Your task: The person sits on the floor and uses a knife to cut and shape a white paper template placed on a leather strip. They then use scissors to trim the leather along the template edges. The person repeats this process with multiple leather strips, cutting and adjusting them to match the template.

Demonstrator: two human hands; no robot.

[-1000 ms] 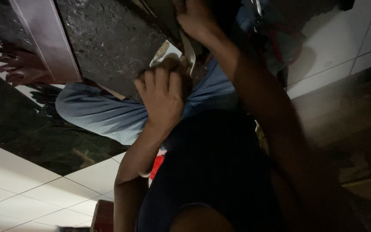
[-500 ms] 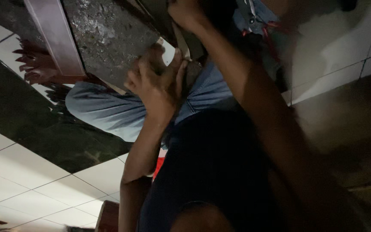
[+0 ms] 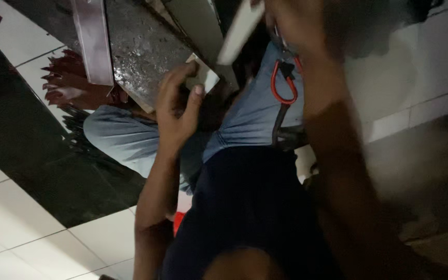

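Head view: left hand (image 3: 175, 111) at centre-left, fingers curled loosely, thumb tip pressed on a small white card (image 3: 203, 78) lying against the edge of the dark speckled slab (image 3: 141, 49) at 11 o'clock. Right hand (image 3: 291, 23) at 12 o'clock is blurred; its grip cannot be told, a pale flat strip (image 3: 239, 31) just beside it. Red carabiner (image 3: 283, 85) hangs on the jeans (image 3: 250, 119) at 1 o'clock.

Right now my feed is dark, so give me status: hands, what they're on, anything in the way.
Left hand curled at white piece, beside grey slab. Right hand blurred, grip unclear. Bare foot beside slab.
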